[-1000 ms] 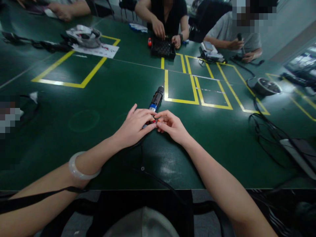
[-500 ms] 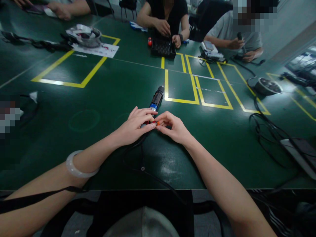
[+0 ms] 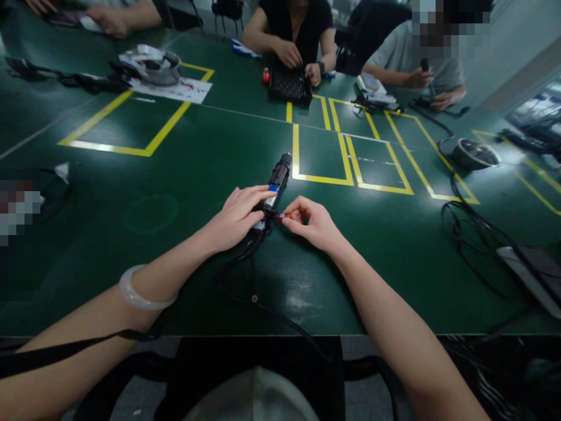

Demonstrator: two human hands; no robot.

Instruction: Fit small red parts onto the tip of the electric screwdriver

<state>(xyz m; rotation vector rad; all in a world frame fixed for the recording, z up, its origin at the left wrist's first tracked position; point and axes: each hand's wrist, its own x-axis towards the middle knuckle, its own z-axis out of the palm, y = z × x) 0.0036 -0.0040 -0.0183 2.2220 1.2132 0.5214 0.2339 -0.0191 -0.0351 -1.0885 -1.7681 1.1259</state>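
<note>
A corded electric screwdriver (image 3: 279, 173), black with a blue and silver label, lies slanted on the green table, its tip pointing away from me. My left hand (image 3: 239, 213) rests over its near half, fingers on the label and thumb along the side, gripping it. My right hand (image 3: 313, 222) is just right of it, thumb and forefinger pinched on a small red-and-orange piece (image 3: 286, 216). That piece is too small to name, and its left end reaches the screwdriver's side. A black cable (image 3: 239, 257) runs from the screwdriver's near end toward me.
Yellow tape outlines (image 3: 324, 178) mark the table beyond my hands. A metal bowl (image 3: 163, 69) sits on paper at the back left, another bowl (image 3: 475, 153) at the right. Tangled black cables (image 3: 464, 228) lie right. Across the table, a person works at a black tray (image 3: 289, 88).
My left hand has shifted slightly left, baring more of the screwdriver. My right hand has moved a little right with the red-and-orange piece, so the hands are farther apart.
</note>
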